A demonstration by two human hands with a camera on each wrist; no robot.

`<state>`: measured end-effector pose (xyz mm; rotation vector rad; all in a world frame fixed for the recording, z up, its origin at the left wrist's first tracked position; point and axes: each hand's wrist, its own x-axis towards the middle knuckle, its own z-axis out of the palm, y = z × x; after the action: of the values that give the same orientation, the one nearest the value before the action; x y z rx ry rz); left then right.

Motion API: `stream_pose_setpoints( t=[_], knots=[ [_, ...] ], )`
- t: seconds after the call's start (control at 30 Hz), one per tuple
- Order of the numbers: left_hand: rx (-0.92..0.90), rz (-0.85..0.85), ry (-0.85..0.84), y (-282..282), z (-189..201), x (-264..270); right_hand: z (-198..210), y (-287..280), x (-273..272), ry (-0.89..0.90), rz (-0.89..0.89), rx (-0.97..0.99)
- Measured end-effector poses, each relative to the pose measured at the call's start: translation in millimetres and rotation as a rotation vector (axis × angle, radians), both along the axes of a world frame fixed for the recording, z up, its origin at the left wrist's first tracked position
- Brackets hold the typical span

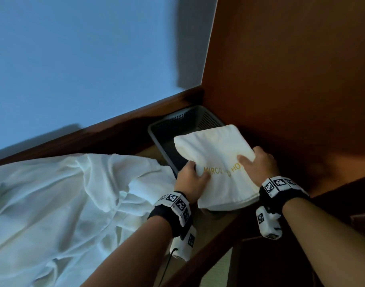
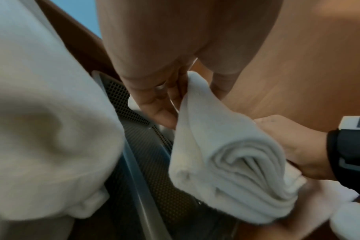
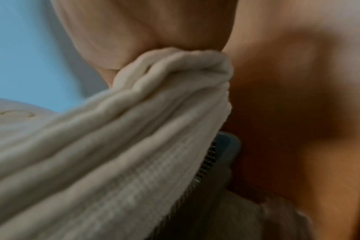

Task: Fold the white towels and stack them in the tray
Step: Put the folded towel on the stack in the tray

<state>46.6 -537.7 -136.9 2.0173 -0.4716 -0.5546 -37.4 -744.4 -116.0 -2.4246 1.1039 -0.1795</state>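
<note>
Brown wood walls stand by the gray tray (image 1: 156, 129), and my left hand (image 1: 191, 179) and right hand (image 1: 260, 164) both grip the folded white towel (image 1: 214, 154) over it, beside loose towels (image 1: 63, 193).

The folded towel (image 1: 214, 160) is showing soft, matt white terry cloth with gold stitched lettering. At its 11 o'clock the tray (image 1: 156, 131) is looking like dark perforated plastic. At 9 o'clock, loose white cloth (image 1: 63, 195) is lying crumpled; the wooden panel (image 1: 291, 69) is looking smooth.
</note>
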Motion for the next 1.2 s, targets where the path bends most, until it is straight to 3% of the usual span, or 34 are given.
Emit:
stream_pose_setpoints(
  t=[0.23,0.47,0.7,0.87,1.07,1.2],
  knots=[
    [0.044,0.21,0.127,-40.9,-39.6,48.7,-50.3,-49.8,91.3,0.073,0.166,0.059],
    [0.064,0.434,0.411,-65.7,-71.7,72.4,-93.1,-65.0,142.3,0.117,0.205,0.137],
    [0.21,0.41,0.52,-78.3,-89.4,71.5,-111.2,-79.1,135.1,0.234,0.149,0.167],
    [0.235,0.334,0.587,-77.6,-82.5,70.7,-113.1,-80.4,123.0,0.364,0.186,0.062],
    [0.125,0.321,0.455,-53.2,-50.4,73.1,-88.9,-72.8,110.3,0.487,0.254,-0.084],
    [0.097,0.181,0.289,-18.2,-12.6,71.6,-64.4,-52.2,106.5,0.455,0.319,-0.057]
  ],
)
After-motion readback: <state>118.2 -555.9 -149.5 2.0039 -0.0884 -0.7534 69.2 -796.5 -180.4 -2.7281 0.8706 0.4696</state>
